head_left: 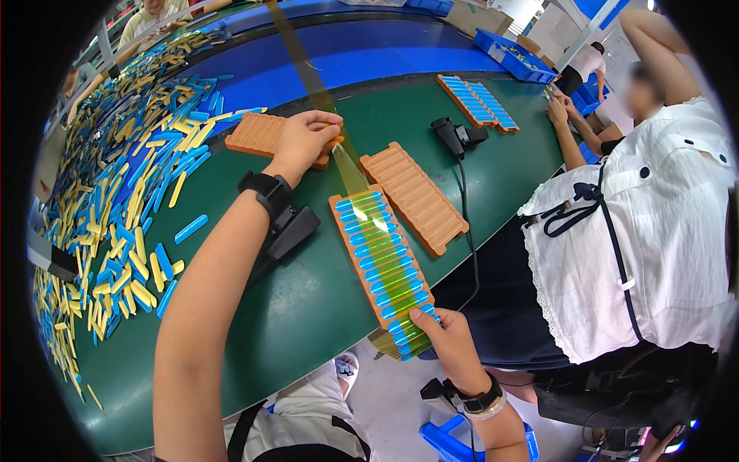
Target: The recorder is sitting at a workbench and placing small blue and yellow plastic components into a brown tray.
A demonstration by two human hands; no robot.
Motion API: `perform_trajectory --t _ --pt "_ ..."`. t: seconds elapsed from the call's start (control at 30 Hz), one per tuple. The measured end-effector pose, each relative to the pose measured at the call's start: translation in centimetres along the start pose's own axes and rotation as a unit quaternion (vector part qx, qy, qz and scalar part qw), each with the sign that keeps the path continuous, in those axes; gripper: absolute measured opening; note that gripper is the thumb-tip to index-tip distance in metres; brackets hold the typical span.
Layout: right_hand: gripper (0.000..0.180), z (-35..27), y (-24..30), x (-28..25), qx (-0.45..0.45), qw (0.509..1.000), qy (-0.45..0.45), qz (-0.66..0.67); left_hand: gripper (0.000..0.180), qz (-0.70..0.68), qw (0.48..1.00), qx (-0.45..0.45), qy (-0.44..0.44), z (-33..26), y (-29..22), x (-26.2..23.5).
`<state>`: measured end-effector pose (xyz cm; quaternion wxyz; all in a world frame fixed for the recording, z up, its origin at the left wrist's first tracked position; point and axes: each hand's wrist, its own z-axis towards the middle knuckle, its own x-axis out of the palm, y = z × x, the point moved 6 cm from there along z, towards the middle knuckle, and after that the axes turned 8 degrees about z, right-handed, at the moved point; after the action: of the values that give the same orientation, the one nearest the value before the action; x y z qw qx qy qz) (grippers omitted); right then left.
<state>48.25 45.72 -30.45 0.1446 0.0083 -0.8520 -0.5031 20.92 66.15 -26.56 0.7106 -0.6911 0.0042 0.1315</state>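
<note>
A long strip of clear yellow tape (351,165) comes from the far side of the table and lies lengthwise over an orange grooved tray (339,206). Blue flat sticks with rounded ends (368,240) fill the tray's grooves under the tape. At the strip's edge, beyond the tray, my left hand (304,140) is closed in a pinch; its fingertips are partly hidden. My right hand (454,346) grips the tray's near end, thumb on top of the tape. An orange grooved tray without sticks (416,199) lies right alongside, and another orange tray (254,132) is partly behind my left hand.
A heap of blue and yellow sticks (138,200) covers the left side of the green table (296,331). Farther right lie trays of blue sticks (479,104), a black device with a cable (458,138) and a blue bin (512,55). A person in white (616,254) is close at right.
</note>
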Motion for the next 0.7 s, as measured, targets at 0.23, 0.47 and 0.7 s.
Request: perform_trajectory --t 0.23,0.47,0.7 --pt "0.027 -0.1 0.1 0.2 -0.007 1.000 -0.007 -0.009 0.020 0.028 1.000 0.001 0.009 0.1 0.0 0.0" --pt "0.027 -0.6 0.4 0.6 -0.026 0.997 -0.048 -0.056 0.016 0.021 0.999 0.023 -0.013 -0.2 -0.3 0.3" --pt "0.026 -0.5 0.4 0.4 -0.029 0.996 -0.048 -0.071 0.016 0.071 0.996 0.041 -0.037 0.7 0.5 0.2"
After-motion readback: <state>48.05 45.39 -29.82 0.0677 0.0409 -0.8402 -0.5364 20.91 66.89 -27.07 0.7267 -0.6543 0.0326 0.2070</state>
